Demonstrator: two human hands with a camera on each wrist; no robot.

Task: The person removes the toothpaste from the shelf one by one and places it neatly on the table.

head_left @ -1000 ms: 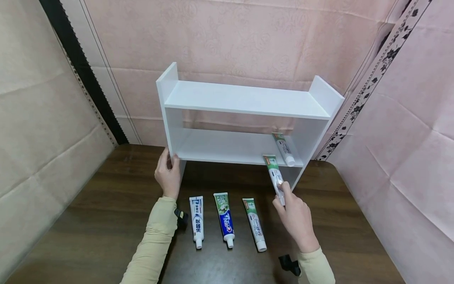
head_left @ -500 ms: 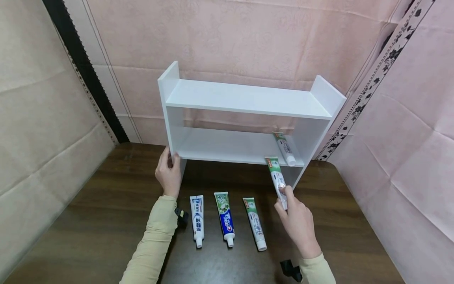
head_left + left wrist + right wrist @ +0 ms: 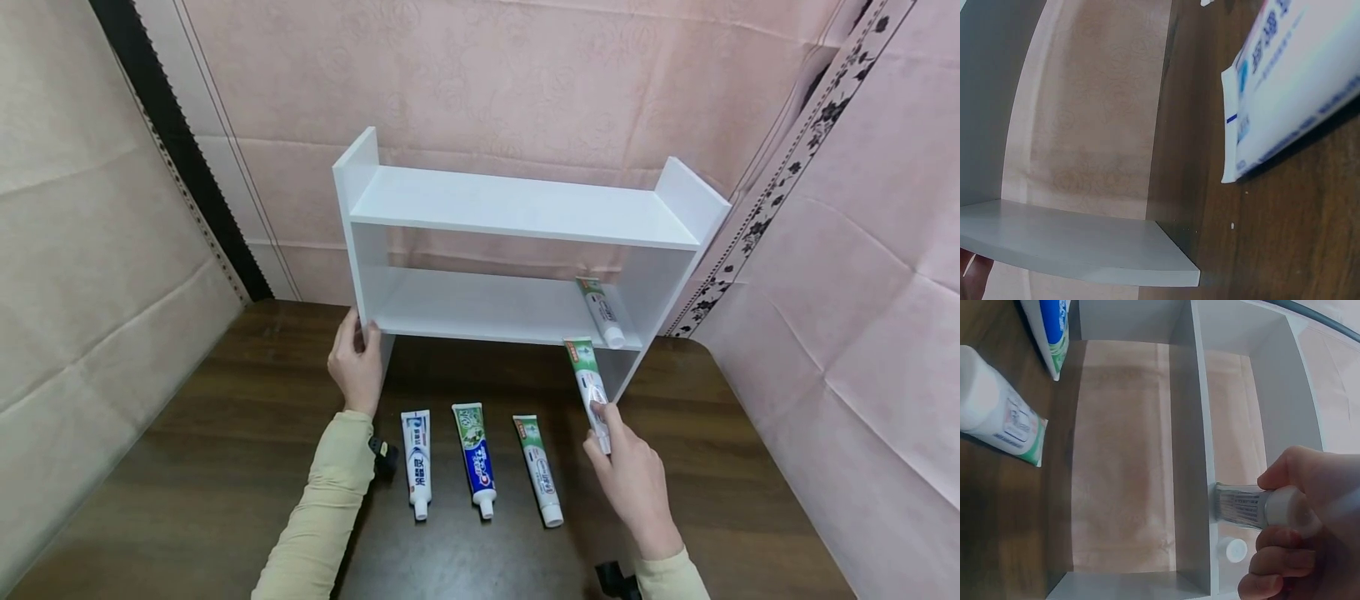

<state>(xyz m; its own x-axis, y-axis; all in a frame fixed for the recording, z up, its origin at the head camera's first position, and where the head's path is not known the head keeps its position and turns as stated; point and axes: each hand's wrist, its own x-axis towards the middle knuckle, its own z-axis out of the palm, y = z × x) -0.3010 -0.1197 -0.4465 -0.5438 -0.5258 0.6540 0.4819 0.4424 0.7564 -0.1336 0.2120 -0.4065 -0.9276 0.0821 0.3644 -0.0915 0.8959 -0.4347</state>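
Note:
My right hand (image 3: 633, 479) pinches a green-and-white toothpaste tube (image 3: 587, 379) near its cap end, thumb on one side and fingers on the other. The tube's flat green end is at the front edge of the middle board of a white shelf unit (image 3: 465, 308); whether it touches cannot be told. Another green-and-white toothpaste tube (image 3: 602, 315) lies on that board at the right, cap forward. My left hand (image 3: 356, 367) grips the front edge of the unit's left side panel; in the left wrist view only a fingertip (image 3: 974, 275) shows beside the panel.
On the brown table (image 3: 225, 467) lie a blue-and-white toothpaste tube (image 3: 417, 462), a green-and-blue toothpaste tube (image 3: 476, 458) and a green-and-white toothpaste tube (image 3: 538, 471), caps toward me. Pale cloth (image 3: 510, 83) hangs behind the shelf unit and at both sides.
My right hand and its toothpaste tube have drawn slightly toward me and to the right. The left hand keeps its place on the side panel.

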